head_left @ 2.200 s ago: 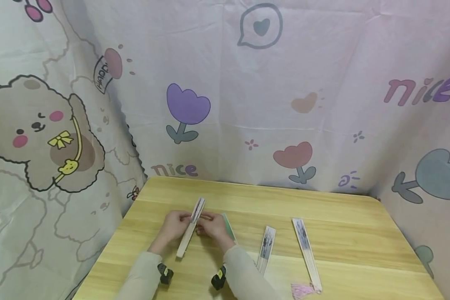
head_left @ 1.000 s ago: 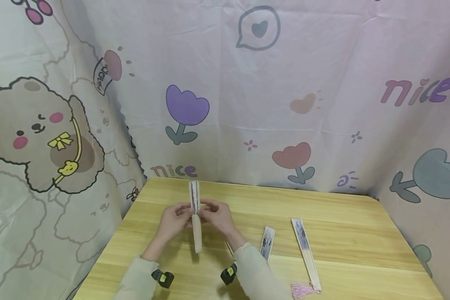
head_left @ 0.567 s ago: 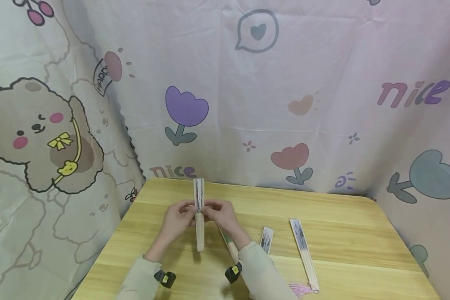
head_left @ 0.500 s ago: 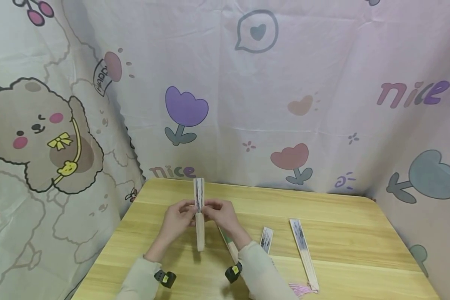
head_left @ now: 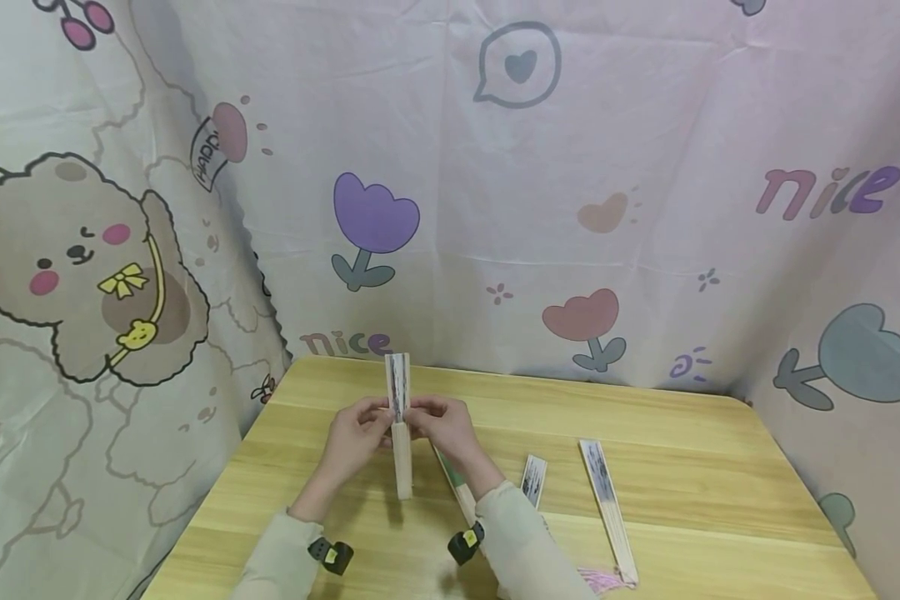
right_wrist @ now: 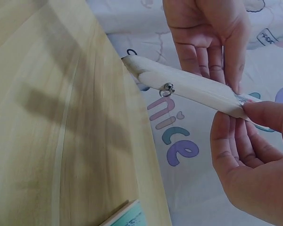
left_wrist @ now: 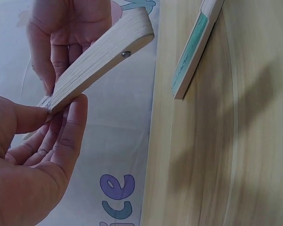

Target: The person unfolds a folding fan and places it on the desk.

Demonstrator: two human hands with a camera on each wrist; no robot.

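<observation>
A folded hand fan (head_left: 402, 458) stands nearly upright above the table's left half, its printed end up and its pale wooden ribs down. My left hand (head_left: 356, 437) pinches it from the left at mid-length. From the right, my right hand (head_left: 444, 429) pinches the same part between thumb and fingers. In the left wrist view a metal rivet shows near the rounded end of the fan (left_wrist: 104, 56); a small ring hangs at the rivet of the fan (right_wrist: 188, 84) in the right wrist view. Under my right forearm lies a green-ended folded fan (head_left: 452, 475), partly covered.
Right of my right sleeve lies a folded fan with a grey print (head_left: 534, 479), its lower part hidden by the sleeve. Farther right is another folded fan (head_left: 607, 508) with a pink tassel (head_left: 600, 579). A patterned curtain (head_left: 450, 167) hangs behind the wooden table (head_left: 690, 467).
The fan between my hands has gone from slanted to nearly upright and risen slightly. Both hands moved a little with it, keeping their pinch. The fans on the table stay put.
</observation>
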